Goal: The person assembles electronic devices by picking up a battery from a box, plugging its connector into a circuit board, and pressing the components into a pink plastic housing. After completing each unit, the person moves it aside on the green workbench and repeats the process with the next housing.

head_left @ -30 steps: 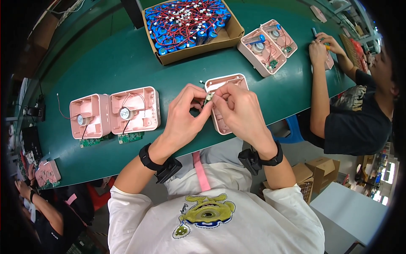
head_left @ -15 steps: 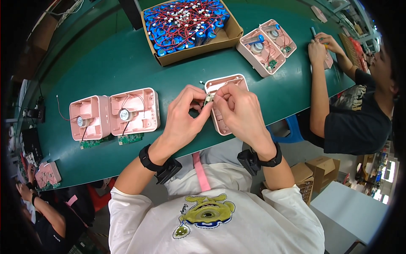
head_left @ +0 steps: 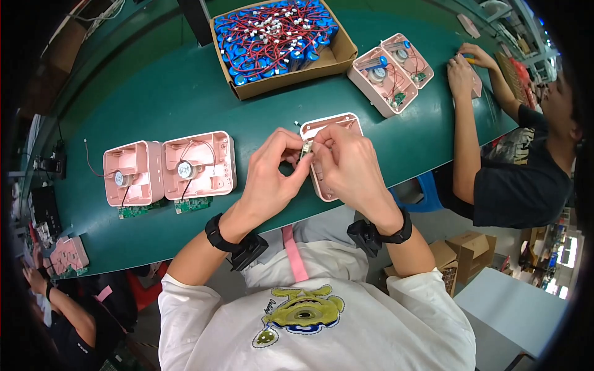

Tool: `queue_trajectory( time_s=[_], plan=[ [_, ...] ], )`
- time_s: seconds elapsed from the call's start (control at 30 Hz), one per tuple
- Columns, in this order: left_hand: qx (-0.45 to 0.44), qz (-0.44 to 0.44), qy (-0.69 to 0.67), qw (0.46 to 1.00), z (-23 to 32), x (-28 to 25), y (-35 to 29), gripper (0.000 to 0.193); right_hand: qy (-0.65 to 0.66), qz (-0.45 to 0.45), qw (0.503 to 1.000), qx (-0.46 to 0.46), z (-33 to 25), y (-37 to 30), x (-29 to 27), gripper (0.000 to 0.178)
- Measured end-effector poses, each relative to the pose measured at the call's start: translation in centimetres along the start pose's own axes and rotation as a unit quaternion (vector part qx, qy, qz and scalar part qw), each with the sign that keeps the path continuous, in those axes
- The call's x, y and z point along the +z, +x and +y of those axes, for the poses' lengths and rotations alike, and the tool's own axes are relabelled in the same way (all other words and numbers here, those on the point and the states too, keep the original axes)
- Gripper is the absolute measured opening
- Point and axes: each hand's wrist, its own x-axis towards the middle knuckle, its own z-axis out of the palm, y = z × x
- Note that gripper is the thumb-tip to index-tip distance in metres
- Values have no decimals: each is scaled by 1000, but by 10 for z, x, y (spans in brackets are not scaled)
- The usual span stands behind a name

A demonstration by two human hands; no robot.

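Your left hand (head_left: 272, 167) has its grip closed on a small pale part (head_left: 306, 148), pinched between thumb and fingertips. Your right hand (head_left: 348, 166) brings its curled fingertips to the part's right side; whether that grip is clenched on it, you cannot tell here. The part sits right between both grips, over the left rim of the open pink case (head_left: 334, 116), too small and covered to show its long axis clearly. The case lies on the green tabletop (head_left: 260, 114), its long axis running away from you, mostly beneath your right hand, which is therefore nearer to it than your left.
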Motion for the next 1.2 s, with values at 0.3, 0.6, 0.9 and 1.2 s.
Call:
queue_trajectory(
  time_s=[0.3,0.6,0.9,1.2],
  plan=[
    [-90,10,-46,995,-2,-3,1,19,-142,36,980,-137,-10,99,-57,18],
    [-118,-24,-45,992,3,-3,0,19,-160,20,983,-82,6,154,-22,17],
    [-102,-31,-30,994,1,-4,0,18,123,-47,991,10,14,154,-46,14],
    [-106,-37,-30,993,2,-5,1,18,-195,-2,972,-129,8,164,-38,20]
  ],
)
